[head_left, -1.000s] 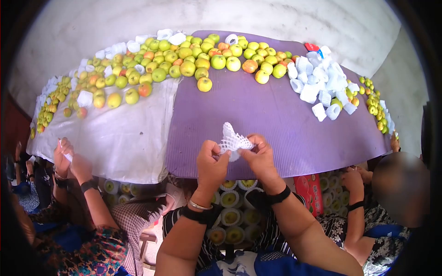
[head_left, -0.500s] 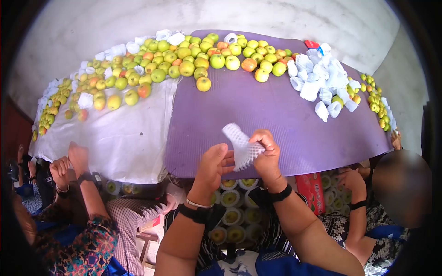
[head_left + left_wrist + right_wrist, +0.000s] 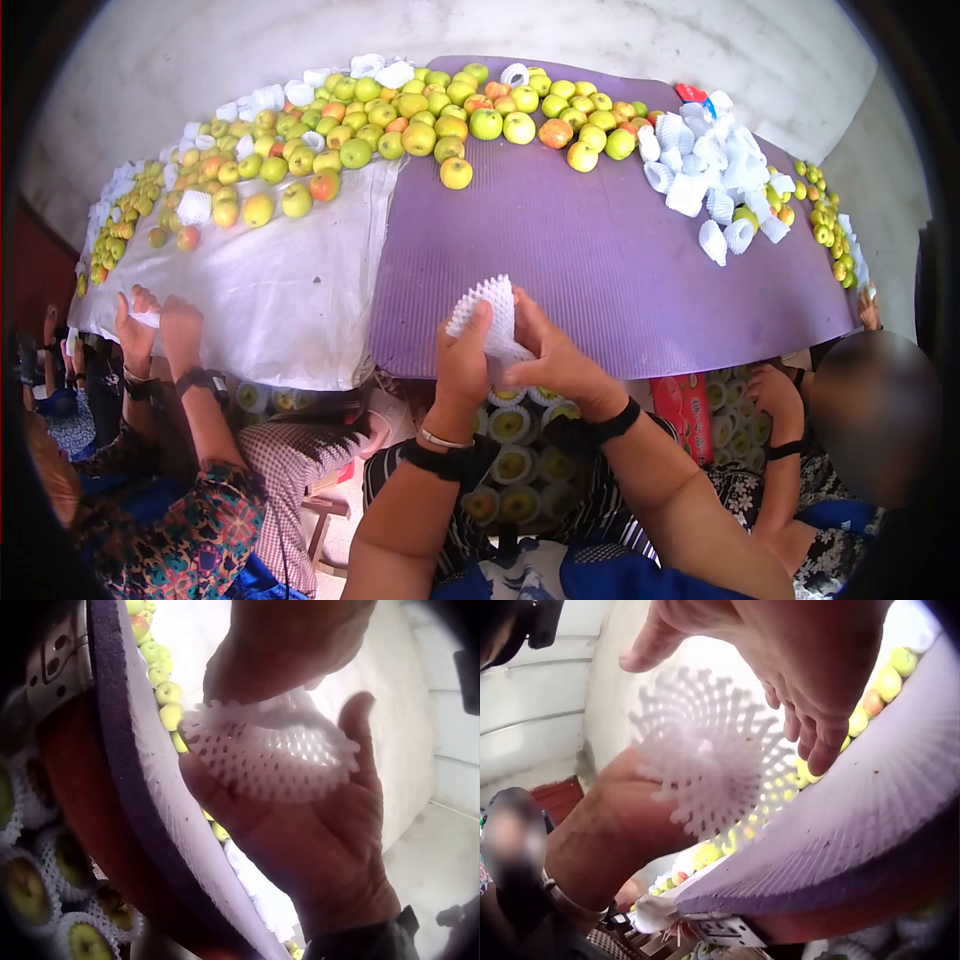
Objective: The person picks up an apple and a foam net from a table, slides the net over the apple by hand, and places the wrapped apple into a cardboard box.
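Note:
Just past the front edge of the purple mat, my left hand [image 3: 462, 362] holds a white foam fruit net [image 3: 494, 308], thumb laid along its near side. My right hand [image 3: 562, 362] is beside it, with fingers and thumb spread around the net. In the left wrist view the mesh of the net [image 3: 277, 761] shows in front of the right palm [image 3: 322, 840]. The right wrist view looks at the net's flared mesh [image 3: 705, 750], with the straight fingers of the right hand [image 3: 780, 652] above it.
Loose yellow-green apples [image 3: 420, 138] line the far side of the purple mat [image 3: 520, 240] and the white sheet [image 3: 290, 270]. White foam nets [image 3: 725, 160] are heaped at right. Netted apples [image 3: 515, 465] sit below the table edge. People work on both sides; a red carton [image 3: 680, 415] stands low at right.
The net was pinched between both hands, then held in the right hand, tilted. Now it is upright in the left hand, and the right fingers have spread beside it.

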Available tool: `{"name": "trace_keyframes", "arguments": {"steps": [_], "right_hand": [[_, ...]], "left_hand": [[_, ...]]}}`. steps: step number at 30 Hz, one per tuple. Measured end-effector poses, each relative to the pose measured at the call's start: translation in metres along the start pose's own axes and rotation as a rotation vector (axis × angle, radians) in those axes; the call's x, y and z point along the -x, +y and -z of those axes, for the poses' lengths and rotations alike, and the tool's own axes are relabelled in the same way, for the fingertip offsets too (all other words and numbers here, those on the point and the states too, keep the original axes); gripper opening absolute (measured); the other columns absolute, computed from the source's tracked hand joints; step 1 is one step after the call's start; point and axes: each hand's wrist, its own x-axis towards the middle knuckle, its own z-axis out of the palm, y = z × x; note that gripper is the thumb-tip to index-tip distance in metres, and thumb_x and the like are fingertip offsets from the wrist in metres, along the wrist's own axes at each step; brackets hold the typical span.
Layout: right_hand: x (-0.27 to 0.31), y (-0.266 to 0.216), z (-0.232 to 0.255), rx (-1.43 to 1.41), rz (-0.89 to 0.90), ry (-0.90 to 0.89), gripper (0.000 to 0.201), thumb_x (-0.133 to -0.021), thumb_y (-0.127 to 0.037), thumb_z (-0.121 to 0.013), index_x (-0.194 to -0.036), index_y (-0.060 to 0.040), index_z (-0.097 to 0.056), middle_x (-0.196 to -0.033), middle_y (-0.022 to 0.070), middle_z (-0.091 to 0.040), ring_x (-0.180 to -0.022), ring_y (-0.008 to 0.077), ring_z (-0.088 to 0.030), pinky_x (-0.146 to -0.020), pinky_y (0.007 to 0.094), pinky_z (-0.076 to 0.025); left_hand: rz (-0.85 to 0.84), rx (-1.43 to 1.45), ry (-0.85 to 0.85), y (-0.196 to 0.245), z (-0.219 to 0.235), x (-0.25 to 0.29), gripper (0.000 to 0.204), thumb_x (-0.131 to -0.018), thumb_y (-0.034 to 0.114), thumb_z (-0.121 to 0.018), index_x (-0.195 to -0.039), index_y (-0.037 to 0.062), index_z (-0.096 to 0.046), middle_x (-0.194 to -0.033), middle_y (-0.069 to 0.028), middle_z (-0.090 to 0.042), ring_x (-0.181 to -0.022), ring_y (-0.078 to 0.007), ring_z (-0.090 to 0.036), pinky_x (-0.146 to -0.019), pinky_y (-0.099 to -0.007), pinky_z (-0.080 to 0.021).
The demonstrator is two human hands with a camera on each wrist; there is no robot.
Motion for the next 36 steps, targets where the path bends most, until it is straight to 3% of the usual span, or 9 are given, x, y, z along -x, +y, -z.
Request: {"name": "trace_keyframes", "arguments": {"steps": [2, 9, 16, 21, 23, 24, 27, 28, 36], "right_hand": [[0.000, 0.001, -0.008, 0.112, -0.124, -0.037, 0.077, -0.073, -0.013, -0.066, -0.137, -0.0006, -0.025, -0.119, 0.0107, -0.047, -0.103, 0.0185, -0.050, -0.085, 0.0299, -0.043], [-0.001, -0.009, -0.009, 0.011, -0.424, -0.030, 0.033, -0.075, -0.008, -0.063, -0.107, -0.0022, -0.056, -0.081, 0.0003, -0.058, -0.069, 0.0083, -0.053, -0.062, 0.0235, -0.045], [0.004, 0.020, -0.019, 0.467, -0.088, 0.006, 0.024, -0.078, -0.017, -0.062, -0.098, -0.0036, -0.060, -0.084, 0.0083, -0.064, -0.072, 0.0212, -0.061, -0.066, 0.0326, -0.048], [0.005, 0.021, -0.022, 0.544, -0.087, 0.162, 0.018, -0.078, -0.019, -0.063, -0.092, -0.0064, -0.061, -0.079, 0.0111, -0.063, -0.073, 0.0284, -0.061, -0.068, 0.0339, -0.049], [0.002, 0.040, -0.016, 0.537, 0.484, 0.221, 0.016, -0.077, -0.018, -0.065, -0.074, -0.0050, -0.057, -0.063, 0.0105, -0.055, -0.061, 0.0268, -0.056, -0.057, 0.0334, -0.046], [0.004, 0.012, -0.021, 0.790, 0.392, 0.273, 0.032, -0.076, -0.018, -0.068, -0.060, -0.0041, -0.043, -0.054, 0.0101, -0.041, -0.049, 0.0267, -0.045, -0.045, 0.0351, -0.036], [0.005, 0.005, -0.026, 0.812, 0.571, 0.408, 0.040, -0.083, -0.021, -0.064, -0.059, -0.0047, -0.036, -0.053, 0.0084, -0.032, -0.049, 0.0208, -0.025, -0.046, 0.0360, -0.024], [0.002, 0.011, -0.017, 0.839, 0.597, 0.361, 0.039, -0.077, -0.015, -0.067, -0.055, -0.0050, -0.035, -0.051, 0.0105, -0.035, -0.043, 0.0272, -0.034, -0.040, 0.0368, -0.025], [-0.006, 0.006, -0.012, 0.790, 0.860, 0.278, 0.039, -0.075, -0.008, -0.066, -0.054, -0.0084, -0.033, -0.051, 0.0074, -0.033, -0.042, 0.0251, -0.032, -0.040, 0.0365, -0.023]], "left_hand": [[0.005, 0.032, -0.006, 0.002, 0.000, 0.002, 0.036, -0.094, 0.025, -0.040, -0.111, -0.0051, -0.051, -0.103, -0.0161, -0.059, -0.089, -0.0218, -0.059, -0.079, -0.0343, -0.048], [-0.192, -0.023, -0.045, 0.013, -0.008, 0.001, 0.038, -0.090, 0.024, -0.050, -0.116, -0.0041, -0.047, -0.099, -0.0168, -0.060, -0.089, -0.0215, -0.059, -0.082, -0.0344, -0.046], [-0.002, -0.052, 0.065, 0.024, -0.011, 0.010, 0.023, -0.089, 0.016, -0.050, -0.102, -0.0027, -0.051, -0.083, -0.0094, -0.057, -0.078, -0.0183, -0.057, -0.077, -0.0317, -0.047], [-0.199, -0.208, 0.014, 0.031, -0.041, 0.028, 0.016, -0.088, 0.013, -0.049, -0.088, -0.0025, -0.053, -0.070, -0.0071, -0.055, -0.064, -0.0170, -0.054, -0.066, -0.0294, -0.046], [-0.411, -0.446, -0.086, 0.031, -0.059, 0.042, 0.015, -0.086, 0.012, -0.051, -0.081, -0.0021, -0.052, -0.066, -0.0075, -0.053, -0.060, -0.0181, -0.052, -0.062, -0.0294, -0.044], [-0.629, -0.676, -0.186, 0.030, -0.069, 0.046, 0.018, -0.085, 0.011, -0.053, -0.073, -0.0017, -0.052, -0.062, -0.0080, -0.052, -0.056, -0.0192, -0.051, -0.058, -0.0293, -0.042], [-0.667, -0.540, -0.295, 0.030, -0.084, 0.051, 0.022, -0.081, 0.010, -0.056, -0.063, -0.0002, -0.049, -0.058, -0.0084, -0.049, -0.052, -0.0209, -0.047, -0.052, -0.0306, -0.037], [-0.701, -0.542, -0.300, 0.026, -0.085, 0.052, 0.021, -0.082, 0.009, -0.055, -0.063, 0.0013, -0.049, -0.056, -0.0072, -0.048, -0.050, -0.0203, -0.045, -0.049, -0.0313, -0.032], [-0.730, -0.514, -0.439, 0.038, -0.096, 0.063, 0.026, -0.080, 0.015, -0.058, -0.058, 0.0052, -0.048, -0.051, -0.0036, -0.043, -0.044, -0.0195, -0.040, -0.048, -0.0315, -0.029]]}}
